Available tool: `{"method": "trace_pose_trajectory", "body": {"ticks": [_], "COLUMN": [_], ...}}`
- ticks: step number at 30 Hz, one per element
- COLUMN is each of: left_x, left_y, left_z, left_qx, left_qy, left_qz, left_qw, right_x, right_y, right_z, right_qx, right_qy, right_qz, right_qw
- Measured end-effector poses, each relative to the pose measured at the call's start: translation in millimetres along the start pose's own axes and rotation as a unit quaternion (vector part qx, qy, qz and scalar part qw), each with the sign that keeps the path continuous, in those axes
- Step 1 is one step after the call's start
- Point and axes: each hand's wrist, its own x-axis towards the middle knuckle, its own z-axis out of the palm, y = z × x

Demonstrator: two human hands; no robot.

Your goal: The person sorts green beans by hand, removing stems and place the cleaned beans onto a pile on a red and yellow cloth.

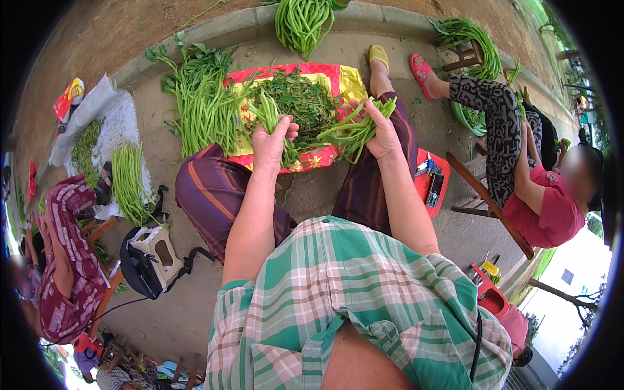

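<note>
My left hand (269, 150) grips a small bundle of cut green stems (266, 113), their ends pointing up and away from me. In my right hand (383, 137) is a looser bunch of green stems (355, 132), held between thumb and fingers, with some hanging downward. Both hands are above a red and yellow printed sack (352, 82) spread on the ground between my knees. A heap of leafy trimmings (298, 100) covers its middle. Along the sack's left side lies a pile of long leafy vegetable stems (204, 114), probably water spinach.
A large stem bundle (304, 27) rests by the kerb (375, 17). Right of my knee, a red stool (441, 183) carries a keypad phone (434, 190). A seated person (546, 214) is at the right, near a green basin (468, 122). A black backpack (136, 263) lies left.
</note>
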Motion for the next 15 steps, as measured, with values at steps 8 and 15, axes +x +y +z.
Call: {"method": "trace_pose_trajectory", "body": {"ticks": [8, 15], "left_x": [-8.3, -13.4], "left_y": [1.1, 8.5], "left_z": [10.8, 17.4], "left_qx": [0.034, 0.060], "left_qy": [-0.057, -0.070], "left_qz": [-0.020, 0.001], "left_qw": [0.998, 0.996], "right_x": [-5.0, -12.3], "right_y": [13.5, 23.4], "right_z": [4.4, 24.5], "right_qx": [-0.102, -0.264], "right_qy": [-0.054, -0.089], "right_qz": [0.065, 0.089], "right_qw": [0.991, 0.956]}}
